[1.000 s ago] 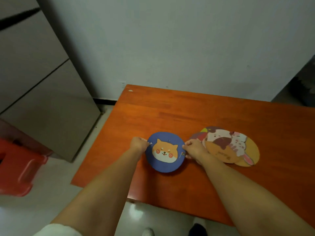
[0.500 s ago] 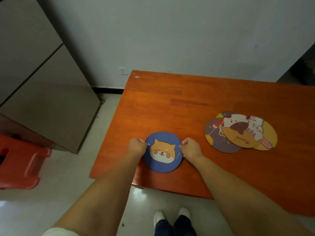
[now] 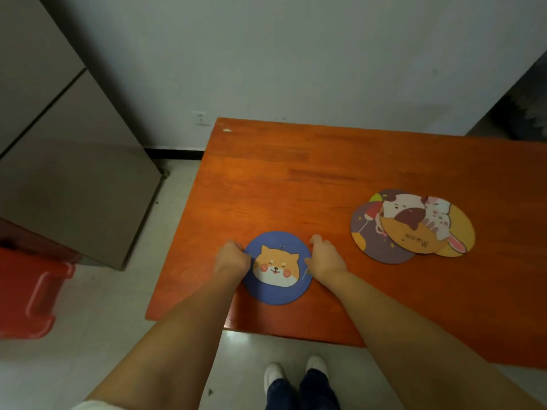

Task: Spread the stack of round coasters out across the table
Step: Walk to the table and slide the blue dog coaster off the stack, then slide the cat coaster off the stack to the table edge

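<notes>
While my left hand [image 3: 232, 258] and right hand [image 3: 325, 257] pinch the blue coaster [image 3: 276, 269] by opposite rims near the tabletop [image 3: 296, 173] edge, it seems thin, light, probably slippery; overlapping coasters [image 3: 413, 223] lie far right.

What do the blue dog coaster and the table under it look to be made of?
Blue dog coaster: a thin, flat disc with a matte printed face and a dark edge; likely cork, rubber or board, which of these the view cannot settle. The left hand and right hand pinch its two sides. Table: wood, by the plank seams and grain, with a reddish-orange, slightly glossy varnish.
</notes>
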`<control>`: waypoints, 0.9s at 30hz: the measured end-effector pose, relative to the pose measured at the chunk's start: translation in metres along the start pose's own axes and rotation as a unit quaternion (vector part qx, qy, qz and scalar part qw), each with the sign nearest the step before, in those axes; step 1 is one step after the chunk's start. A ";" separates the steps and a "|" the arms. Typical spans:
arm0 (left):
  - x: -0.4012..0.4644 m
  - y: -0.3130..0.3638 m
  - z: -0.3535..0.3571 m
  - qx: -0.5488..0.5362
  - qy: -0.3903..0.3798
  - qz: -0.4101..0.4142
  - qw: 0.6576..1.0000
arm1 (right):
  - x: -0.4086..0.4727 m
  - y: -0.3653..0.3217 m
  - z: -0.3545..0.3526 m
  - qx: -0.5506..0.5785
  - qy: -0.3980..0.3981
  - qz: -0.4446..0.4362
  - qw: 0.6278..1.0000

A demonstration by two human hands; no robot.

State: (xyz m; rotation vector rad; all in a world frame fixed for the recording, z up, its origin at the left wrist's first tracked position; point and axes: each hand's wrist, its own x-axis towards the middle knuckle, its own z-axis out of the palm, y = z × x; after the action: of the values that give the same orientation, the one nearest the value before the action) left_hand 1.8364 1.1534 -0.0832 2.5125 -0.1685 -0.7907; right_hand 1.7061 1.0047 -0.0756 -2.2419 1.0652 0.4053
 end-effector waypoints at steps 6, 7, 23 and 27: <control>-0.004 0.048 -0.002 -0.026 -0.012 0.054 0.998 | -0.013 0.028 -0.035 0.023 0.044 0.010 0.999; -0.007 0.061 0.001 -0.022 -0.022 0.062 0.998 | -0.015 0.037 -0.044 0.026 0.052 0.015 0.998; -0.052 0.228 0.123 -0.030 -0.038 0.122 0.991 | 0.021 0.209 -0.177 0.091 0.134 0.102 0.982; -0.055 0.251 0.156 -0.029 -0.041 0.099 0.994 | 0.049 0.235 -0.197 0.118 0.120 0.103 0.980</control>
State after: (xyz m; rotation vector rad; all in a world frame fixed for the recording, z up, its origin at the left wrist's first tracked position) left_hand 1.7102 0.8842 -0.0417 2.3656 -0.4093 -0.8043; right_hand 1.5565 0.7344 -0.0436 -2.0110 1.3996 0.0859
